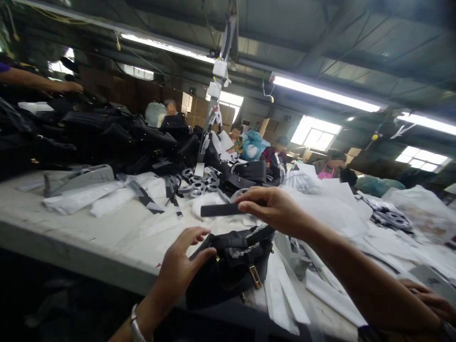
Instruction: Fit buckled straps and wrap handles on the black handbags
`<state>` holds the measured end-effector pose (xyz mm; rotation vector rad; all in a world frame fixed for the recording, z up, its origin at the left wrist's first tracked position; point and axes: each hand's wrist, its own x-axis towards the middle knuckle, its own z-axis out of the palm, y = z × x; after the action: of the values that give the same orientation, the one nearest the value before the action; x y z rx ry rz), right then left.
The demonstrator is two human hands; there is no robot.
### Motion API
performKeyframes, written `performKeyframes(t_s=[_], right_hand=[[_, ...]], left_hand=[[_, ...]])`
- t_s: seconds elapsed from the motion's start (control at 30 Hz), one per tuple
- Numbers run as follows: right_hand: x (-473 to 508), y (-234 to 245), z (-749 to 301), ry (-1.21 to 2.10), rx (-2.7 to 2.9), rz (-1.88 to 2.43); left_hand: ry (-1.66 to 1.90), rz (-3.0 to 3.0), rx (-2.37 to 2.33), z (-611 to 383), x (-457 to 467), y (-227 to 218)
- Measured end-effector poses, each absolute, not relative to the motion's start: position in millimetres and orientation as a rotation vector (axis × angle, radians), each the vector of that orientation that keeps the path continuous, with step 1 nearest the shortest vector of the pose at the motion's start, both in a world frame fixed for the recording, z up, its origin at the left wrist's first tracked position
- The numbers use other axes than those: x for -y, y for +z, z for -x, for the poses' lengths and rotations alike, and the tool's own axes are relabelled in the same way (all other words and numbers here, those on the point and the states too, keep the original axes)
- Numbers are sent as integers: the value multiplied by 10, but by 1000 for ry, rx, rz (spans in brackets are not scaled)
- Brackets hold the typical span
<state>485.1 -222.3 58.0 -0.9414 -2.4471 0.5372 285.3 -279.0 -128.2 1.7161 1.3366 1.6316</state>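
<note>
A black handbag (224, 280) with gold-coloured fittings sits at the table's near edge, and clear plastic film shows around its top. My left hand (181, 261), with a silver bangle at the wrist, is at the bag's left side. Its thumb and fingers are apart, the thumb tip by the bag's upper edge; whether it touches is hard to tell. Above the bag, my right hand (265, 204) pinches one end of a flat dark strip (219, 210) between thumb and fingers. The strip points left, roughly level, apart from the bag.
Black bags (117, 133) are heaped at the back left, where another person's arm (39, 83) reaches in. White paper strips (81, 194), rolls of tape (199, 183) and paper sheets (327, 204) cover the table (117, 242). A co-worker's hand (427, 299) rests at lower right.
</note>
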Motion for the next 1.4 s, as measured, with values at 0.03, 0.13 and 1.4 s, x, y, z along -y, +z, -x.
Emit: performKeyframes(t_s=[0.03,0.13,1.4], right_hand=[[2225,520,-4894,496,2508,974],[2239,329,-4935,284,2669,1069],[2450,75,-4413,-442,3031,1563]], left_hand=[[1581,-1742,-1374,-2881,2802,-1463],[1526,-1767,-1413,-2967,2816,-1765],[1557,-1561,-1182,-3099,2744,-1587]])
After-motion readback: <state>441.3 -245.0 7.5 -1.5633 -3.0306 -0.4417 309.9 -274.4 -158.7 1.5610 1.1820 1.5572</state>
